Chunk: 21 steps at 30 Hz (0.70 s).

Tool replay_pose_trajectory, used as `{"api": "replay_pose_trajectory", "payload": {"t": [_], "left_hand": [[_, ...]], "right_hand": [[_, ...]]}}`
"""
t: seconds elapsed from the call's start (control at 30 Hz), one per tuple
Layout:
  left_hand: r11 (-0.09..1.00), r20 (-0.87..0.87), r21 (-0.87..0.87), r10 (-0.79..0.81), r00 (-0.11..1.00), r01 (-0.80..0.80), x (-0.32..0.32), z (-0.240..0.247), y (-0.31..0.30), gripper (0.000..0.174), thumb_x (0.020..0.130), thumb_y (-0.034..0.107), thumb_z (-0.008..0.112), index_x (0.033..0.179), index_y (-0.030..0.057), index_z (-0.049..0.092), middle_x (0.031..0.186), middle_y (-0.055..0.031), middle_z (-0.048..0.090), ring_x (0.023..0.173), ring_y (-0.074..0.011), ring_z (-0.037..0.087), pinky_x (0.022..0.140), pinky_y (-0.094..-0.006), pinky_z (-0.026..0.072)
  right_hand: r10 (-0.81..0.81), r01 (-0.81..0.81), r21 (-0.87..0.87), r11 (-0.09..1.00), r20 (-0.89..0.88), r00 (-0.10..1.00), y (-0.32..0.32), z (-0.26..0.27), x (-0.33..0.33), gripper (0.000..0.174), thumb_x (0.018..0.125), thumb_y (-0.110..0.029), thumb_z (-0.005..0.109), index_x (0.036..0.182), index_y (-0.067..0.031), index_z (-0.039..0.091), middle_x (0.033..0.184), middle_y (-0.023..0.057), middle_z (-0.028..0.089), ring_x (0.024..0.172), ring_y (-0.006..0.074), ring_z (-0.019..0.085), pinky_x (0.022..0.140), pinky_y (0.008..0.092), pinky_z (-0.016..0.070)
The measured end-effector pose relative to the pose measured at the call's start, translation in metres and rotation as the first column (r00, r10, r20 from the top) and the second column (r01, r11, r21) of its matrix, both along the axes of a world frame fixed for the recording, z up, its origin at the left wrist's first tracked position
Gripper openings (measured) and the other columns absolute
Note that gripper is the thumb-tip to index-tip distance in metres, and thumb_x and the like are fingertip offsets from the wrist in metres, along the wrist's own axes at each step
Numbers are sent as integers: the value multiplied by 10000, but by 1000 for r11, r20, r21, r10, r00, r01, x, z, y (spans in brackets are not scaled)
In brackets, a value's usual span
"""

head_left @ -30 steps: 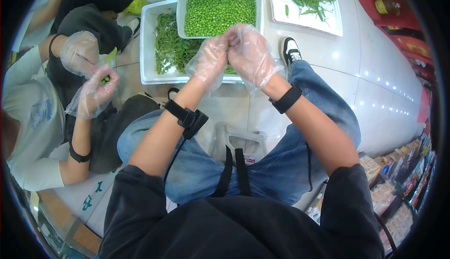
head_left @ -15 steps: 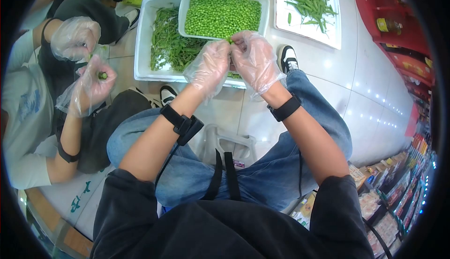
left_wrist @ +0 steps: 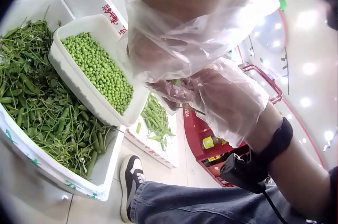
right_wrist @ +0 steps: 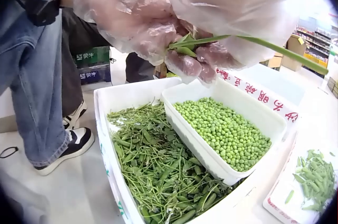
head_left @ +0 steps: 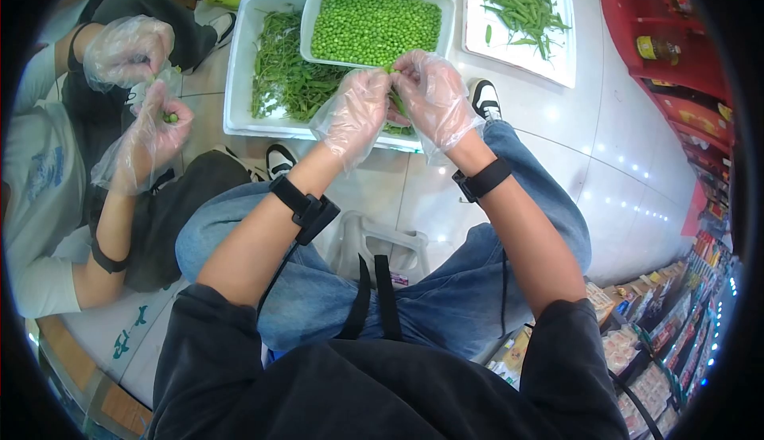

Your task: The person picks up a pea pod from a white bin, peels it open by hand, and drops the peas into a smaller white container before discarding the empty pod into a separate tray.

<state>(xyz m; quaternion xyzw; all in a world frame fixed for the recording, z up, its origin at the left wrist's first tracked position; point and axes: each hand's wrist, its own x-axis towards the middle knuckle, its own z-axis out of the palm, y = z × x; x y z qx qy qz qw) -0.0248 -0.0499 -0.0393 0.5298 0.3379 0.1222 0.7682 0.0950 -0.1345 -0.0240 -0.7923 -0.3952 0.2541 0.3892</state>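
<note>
Both hands wear thin clear plastic gloves and meet in front of the tub of peas in the head view. My left hand [head_left: 356, 114] pinches a green pea pod [right_wrist: 186, 48] with a long stalk, seen in the right wrist view. From the other side, my right hand [head_left: 434, 98] grips it too, its fingertips close against the left ones. Just beyond the hands is a white tub [head_left: 306, 38] full of shelled green peas [head_left: 374, 26]. It sits on one side of a foam box [head_left: 235, 114] holding pea vines and pods [right_wrist: 158, 166].
A white foam tray [head_left: 497, 54] with loose pea pods [head_left: 521, 2] lies at the far right. On the left another person's gloved hands [head_left: 147, 122] hold peas. Red shelves [head_left: 637, 66] stand at the right, and a plastic stool [head_left: 350, 241] is between the knees.
The head view has shifted slightly. My hands stay together over the box's near edge, fingers moving a little at the pod. The neighbour's hands have moved closer together.
</note>
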Motion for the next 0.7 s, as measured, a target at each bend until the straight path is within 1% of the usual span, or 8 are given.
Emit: {"api": "replay_pose_trajectory", "payload": {"t": [0.07,0.27,0.33,0.47,0.53,0.6,0.67,0.7], "left_hand": [[1000,2,4,5,1000,-5,-1,-3,1,371,1080,231,448,901,-60,593,762,-84,561,635,-178,629,597,-358,631],[998,-7,-19,54,999,-54,0,-10,3,328,1074,236,459,972,-48,587,760,-89,574,631,-191,637,618,-356,621],[998,-26,-30,51,998,-52,0,-6,3,334,1069,260,464,961,-35,575,753,-97,597,637,-205,649,633,-361,611],[997,-64,-61,50,997,-54,0,-5,4,396,1080,307,425,1071,-51,595,866,-171,687,699,-239,708,646,-352,616],[998,-53,-61,7,999,-10,1,-11,7,432,1083,328,410,1116,-59,599,921,-200,715,734,-249,728,655,-347,617],[995,-58,-92,41,997,-46,-2,-14,8,415,1103,300,397,1126,-69,586,972,-213,721,736,-262,740,596,-322,619],[995,-34,-97,30,999,-33,-2,-17,11,420,1100,322,416,1154,-61,580,981,-220,721,733,-264,742,593,-313,618],[992,-116,-113,37,993,-50,0,-18,13,449,1093,356,436,1189,-62,570,986,-224,723,731,-263,742,588,-311,617]], "right_hand": [[0,0,-8,1000,11,1000,1,-3,1,168,903,-97,680,1009,32,665,850,161,690,790,244,690,735,364,548],[-78,113,106,988,-292,953,3,-10,5,181,908,-134,686,987,27,666,830,118,667,739,215,660,665,368,545],[-190,230,-21,973,-635,749,5,-1,6,235,928,-160,691,1071,19,641,905,88,659,766,187,650,669,348,548],[-315,320,-149,936,-764,563,12,13,15,296,950,-189,690,1147,15,604,950,64,639,839,172,641,747,321,548],[-257,482,58,874,-788,560,17,8,22,326,951,-202,689,1160,29,591,949,71,636,896,187,631,845,319,533],[-285,591,63,804,-831,477,23,1,26,352,955,-218,697,1155,48,582,941,77,625,904,206,627,895,321,518],[-380,647,-94,756,-869,318,22,-13,28,416,954,-248,715,1182,68,568,980,99,618,951,240,637,915,343,517],[-380,531,-156,833,-859,343,20,-13,33,711,968,-252,708,1466,106,348,1413,304,491,1368,381,483,1165,466,384]]}}
